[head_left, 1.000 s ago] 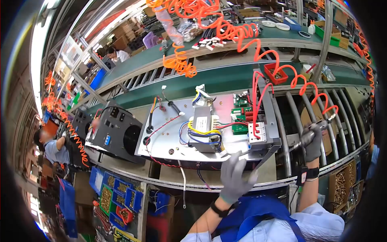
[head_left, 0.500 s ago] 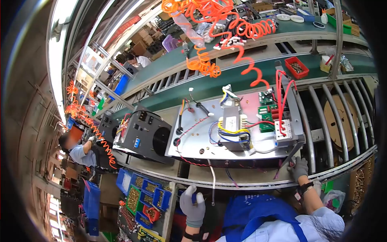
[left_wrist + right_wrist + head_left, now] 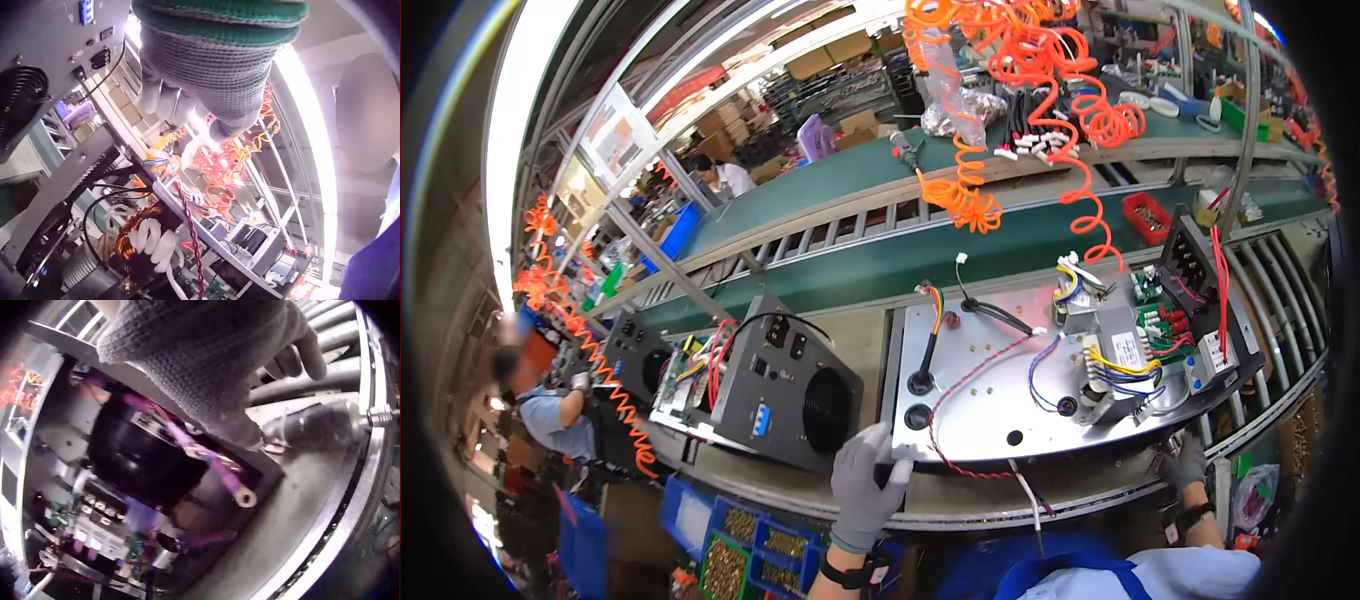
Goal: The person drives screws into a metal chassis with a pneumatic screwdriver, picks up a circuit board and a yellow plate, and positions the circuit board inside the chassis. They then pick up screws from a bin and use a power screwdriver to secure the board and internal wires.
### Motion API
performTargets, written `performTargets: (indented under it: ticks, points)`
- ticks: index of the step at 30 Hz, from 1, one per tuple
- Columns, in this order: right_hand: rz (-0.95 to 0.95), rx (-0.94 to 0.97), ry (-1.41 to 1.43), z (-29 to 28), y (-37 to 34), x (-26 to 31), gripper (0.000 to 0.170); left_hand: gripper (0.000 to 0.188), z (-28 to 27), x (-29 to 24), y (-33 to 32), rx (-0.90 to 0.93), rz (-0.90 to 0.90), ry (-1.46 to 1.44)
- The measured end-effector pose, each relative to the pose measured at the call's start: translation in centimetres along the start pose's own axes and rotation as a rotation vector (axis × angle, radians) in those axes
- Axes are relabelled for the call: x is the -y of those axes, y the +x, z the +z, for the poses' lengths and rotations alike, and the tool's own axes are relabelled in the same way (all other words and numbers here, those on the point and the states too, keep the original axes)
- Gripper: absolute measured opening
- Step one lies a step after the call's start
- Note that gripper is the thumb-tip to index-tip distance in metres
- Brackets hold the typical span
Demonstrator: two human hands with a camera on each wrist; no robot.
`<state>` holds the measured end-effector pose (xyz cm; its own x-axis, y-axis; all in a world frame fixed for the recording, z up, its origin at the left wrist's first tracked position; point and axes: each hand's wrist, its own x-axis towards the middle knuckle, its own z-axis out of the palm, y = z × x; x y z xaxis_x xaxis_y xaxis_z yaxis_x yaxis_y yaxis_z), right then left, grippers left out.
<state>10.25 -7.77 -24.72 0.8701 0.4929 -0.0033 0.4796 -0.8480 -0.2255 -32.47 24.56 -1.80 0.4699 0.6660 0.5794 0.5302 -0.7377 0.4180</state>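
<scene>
A silver metal panel (image 3: 980, 400) carrying a transformer (image 3: 1122, 352), circuit boards and coloured wires lies on the line. My gloved left hand (image 3: 865, 490) is at its front left corner, fingers extended and holding nothing; in the left wrist view the glove (image 3: 209, 75) hangs above the unit's wiring. Near the unit's front right side is my right hand (image 3: 1185, 465). In the right wrist view this hand (image 3: 200, 369) has its thumb at the dark chassis edge, fingers loosely bent over the rollers. A cylindrical tool (image 3: 319, 425) lies beside it, and purple leads (image 3: 228, 478) stick out below.
Left of the panel stands a grey cabinet (image 3: 785, 385) with a fan opening. Blue screw bins (image 3: 785, 545) are at the front left. A red bin (image 3: 1147, 218) sits behind the unit. Metal rollers (image 3: 1280, 300) run at right, and orange coiled hoses (image 3: 1080, 200) hang overhead.
My right hand has let go of the tool and moved to the unit's front right side. My left hand has moved left along the front. The view has turned, and the unit sits at a different angle.
</scene>
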Motion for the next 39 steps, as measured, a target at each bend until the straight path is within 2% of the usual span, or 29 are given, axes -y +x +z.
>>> performTargets:
  ticks: [1,3,5,7,9,11,12,13,14,15,16,17,18,19,20,21,22,24,25,27,28,29,31,32,33,34,35,37,39]
  points:
    - [0.247,0.469,-0.094,-7.3,-0.8,5.8,0.046,0.047,0.1,1.0,1.8,0.010,0.097,-0.009]
    - [-0.013,0.622,0.096,-12.9,-4.5,7.9,0.032,0.051,0.4,1.7,5.3,0.100,0.185,-0.111]
    - [-0.109,0.926,0.504,-20.7,-7.1,15.6,0.028,0.051,1.5,1.9,8.7,0.206,0.343,-0.214]
    - [-0.153,0.995,1.020,-23.2,-8.8,19.9,0.031,0.048,3.2,1.1,11.6,0.283,0.437,-0.234]
    - [-0.390,0.794,1.305,-23.4,-8.7,24.5,0.036,0.045,5.2,1.3,13.2,0.351,0.544,-0.252]
    - [-0.137,0.719,1.650,-22.1,-8.2,29.5,0.035,0.043,7.5,1.8,14.2,0.402,0.772,0.200]
    - [-0.198,0.756,1.634,-20.8,-7.1,30.9,0.037,0.038,7.8,2.1,14.5,0.573,0.620,0.305]
    - [-0.259,0.799,1.622,-18.9,-5.4,32.0,0.039,0.033,8.4,3.1,14.5,0.436,0.561,0.508]
    - [-0.263,0.786,1.643,-12.1,-3.1,26.6,0.039,0.031,8.3,4.5,14.6,0.417,0.503,0.516]
    - [-0.387,1.335,2.070,-6.0,-1.0,24.7,0.039,0.031,7.6,5.9,14.7,0.400,0.447,0.528]
    - [-0.540,1.941,2.425,-4.8,2.7,33.5,0.039,0.030,6.4,6.8,14.8,0.525,0.321,0.575]
    - [-0.559,1.922,2.454,-6.0,2.3,34.3,0.039,0.030,5.5,7.5,14.6,0.650,0.191,0.618]
    - [-0.162,1.427,2.230,-8.7,1.6,35.8,0.031,0.030,5.6,8.4,13.7,0.658,0.217,0.629]
    - [0.177,0.957,1.922,-11.4,1.0,37.3,0.023,0.030,6.1,9.6,12.6,0.589,0.071,0.438]
    - [0.230,0.846,1.859,-14.1,0.5,38.8,0.017,0.031,6.5,10.1,12.3,0.521,-0.076,0.243]
    - [0.281,0.739,1.787,-16.1,0.4,40.2,0.015,0.031,6.3,9.4,12.8,0.535,-0.051,0.242]
    - [0.297,0.722,1.800,-16.5,0.6,41.1,0.015,0.032,5.8,8.4,13.2,0.546,-0.092,0.317]
    - [0.108,0.677,1.945,-17.0,1.3,41.8,0.015,0.032,6.1,8.6,13.2,0.485,-0.120,0.375]
    - [0.101,0.669,1.939,-17.6,1.7,41.6,0.015,0.032,5.9,8.0,12.7,0.479,-0.118,0.366]
    - [-0.115,0.954,2.161,-19.8,2.3,41.4,0.017,0.034,4.4,6.1,12.1,0.372,0.004,0.579]
    - [-0.162,1.005,2.148,-22.1,2.0,40.9,0.019,0.036,4.0,5.9,11.5,0.210,0.154,0.468]
    - [-0.163,0.907,1.869,-24.6,1.5,40.2,0.023,0.036,3.8,6.1,11.6,0.224,0.155,0.470]
    - [-0.369,0.913,1.691,-27.5,1.3,38.9,0.022,0.034,3.1,6.8,11.9,0.312,0.002,0.474]
    - [-0.418,0.870,1.496,-29.9,0.4,38.8,0.022,0.037,3.2,7.9,12.3,0.398,-0.127,0.389]
    - [-0.474,0.821,1.304,-32.2,-0.5,38.9,0.022,0.037,3.4,8.0,12.6,0.399,-0.143,0.394]
    - [-0.613,0.833,1.156,-33.3,-0.9,38.8,0.027,0.044,3.3,7.9,13.2,0.451,-0.144,0.436]
    - [-0.614,0.848,1.161,-33.5,-0.6,39.1,0.027,0.052,3.0,7.4,13.8,0.511,-0.144,0.480]
    - [-1.204,0.739,0.837,-33.9,-0.2,39.7,0.030,0.073,2.4,4.1,15.4,0.411,-0.012,0.156]
    - [-1.204,0.780,0.740,-34.6,-0.8,40.7,0.030,0.072,1.6,-0.2,17.0,0.401,0.169,-0.357]
